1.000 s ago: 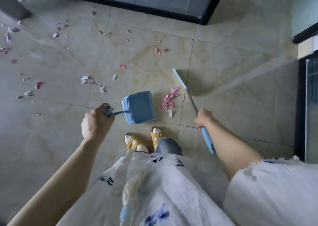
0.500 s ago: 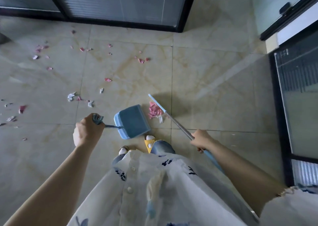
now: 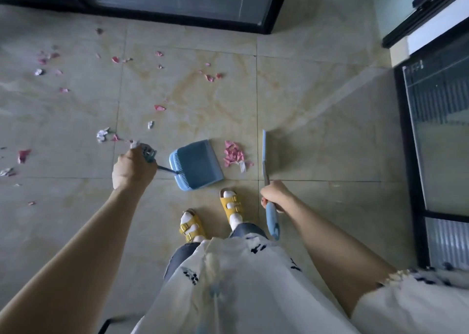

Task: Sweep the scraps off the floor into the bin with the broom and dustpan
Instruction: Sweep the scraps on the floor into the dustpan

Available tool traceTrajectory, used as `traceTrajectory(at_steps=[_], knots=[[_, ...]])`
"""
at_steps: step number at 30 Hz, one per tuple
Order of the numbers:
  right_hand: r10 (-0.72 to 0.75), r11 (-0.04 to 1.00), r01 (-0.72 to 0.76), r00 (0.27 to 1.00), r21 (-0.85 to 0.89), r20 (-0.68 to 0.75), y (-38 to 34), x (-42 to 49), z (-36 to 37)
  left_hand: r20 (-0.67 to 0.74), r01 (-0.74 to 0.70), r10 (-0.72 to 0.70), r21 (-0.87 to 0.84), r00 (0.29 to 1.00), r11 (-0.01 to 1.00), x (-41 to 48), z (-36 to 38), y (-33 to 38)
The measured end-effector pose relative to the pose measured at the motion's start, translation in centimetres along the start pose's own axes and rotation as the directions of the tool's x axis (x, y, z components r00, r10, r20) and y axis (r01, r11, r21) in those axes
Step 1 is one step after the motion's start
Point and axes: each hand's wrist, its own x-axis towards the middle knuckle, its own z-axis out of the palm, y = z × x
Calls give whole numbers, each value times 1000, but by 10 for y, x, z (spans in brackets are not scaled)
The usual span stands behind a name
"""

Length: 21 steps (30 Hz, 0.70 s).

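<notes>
Moved: broom (image 3: 264, 153), now right of scrap pile (image 3: 234, 153); left hand (image 3: 132, 168) grips dustpan (image 3: 196, 164), right hand (image 3: 275, 195) broom; next: sweep pile into dustpan

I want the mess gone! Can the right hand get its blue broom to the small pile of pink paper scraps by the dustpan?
Probably yes. The right hand grips the blue broom, its head just right of the pink scrap pile; only bare tile lies between them.

text: none readable | glass door (image 3: 441, 130): faint pale marks near top corner, possibly lettering, too blurred
</notes>
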Motion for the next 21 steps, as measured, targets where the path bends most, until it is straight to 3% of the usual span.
traceTrajectory(at_steps=[6, 14, 21], knots=[[-96, 964, 114, 992, -242, 85, -16, -34, 54, -2, -33, 33, 22, 999, 999, 2, 3, -2], [-116, 921, 193, 965, -337, 235, -32, -79, 72, 15, -22, 22, -27, 1000, 999, -3, 8, -4], [-47, 973, 100, 968, -207, 245, -51, -86, 18, 0, -36, 36, -44, 999, 998, -14, 3, -11]])
